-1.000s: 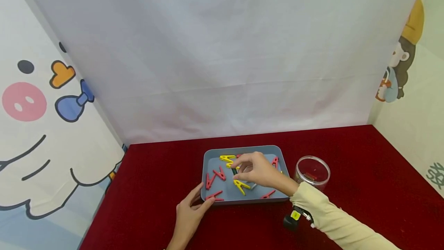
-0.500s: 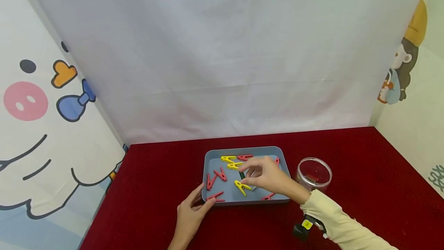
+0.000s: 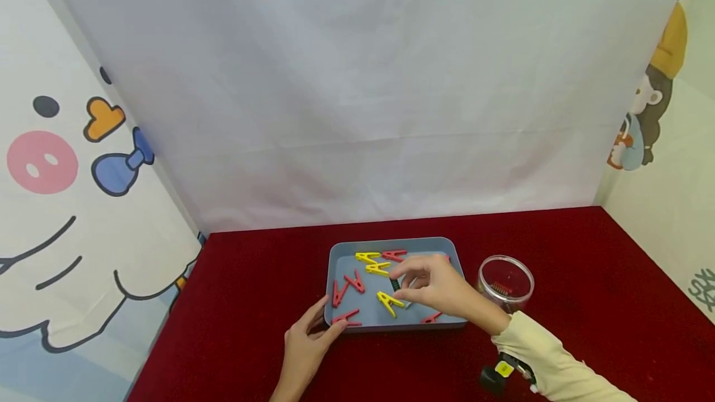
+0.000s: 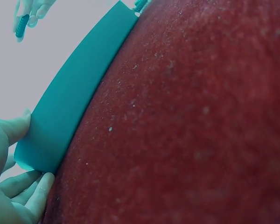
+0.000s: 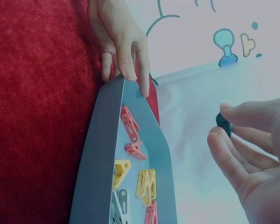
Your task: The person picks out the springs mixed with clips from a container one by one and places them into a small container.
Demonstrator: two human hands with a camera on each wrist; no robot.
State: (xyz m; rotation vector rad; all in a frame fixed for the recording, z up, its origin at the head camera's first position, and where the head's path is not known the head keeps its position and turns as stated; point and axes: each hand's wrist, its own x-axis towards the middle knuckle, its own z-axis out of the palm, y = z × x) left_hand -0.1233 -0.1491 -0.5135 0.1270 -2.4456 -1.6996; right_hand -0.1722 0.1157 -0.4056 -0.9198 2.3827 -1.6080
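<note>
My right hand point(image 3: 441, 288) pinches a small dark green coil spring point(image 5: 223, 124) between thumb and fingers, above the blue-grey tray point(image 3: 366, 310). The spring stands tilted in that grip. At the tray's near left corner, my left hand point(image 3: 304, 343) holds the wall, its thumb on the near side and fingers around the corner. Inside lie several red clothespins point(image 3: 339, 293) and yellow clothespins point(image 3: 389, 303). A pale grey clothespin point(image 5: 123, 205) shows in the right wrist view; from the head it is partly behind the right hand.
A clear round jar point(image 3: 505, 283) with red and brownish coil-like pieces inside stands right of the tray. Both rest on a dark red cloth point(image 3: 251, 290). A white curtain point(image 3: 357, 110) hangs behind, with printed panels at either side.
My right hand has drawn a little to the right and toward me with the spring, uncovering clothespins at the back of the tray. The left hand has stayed at the corner.
</note>
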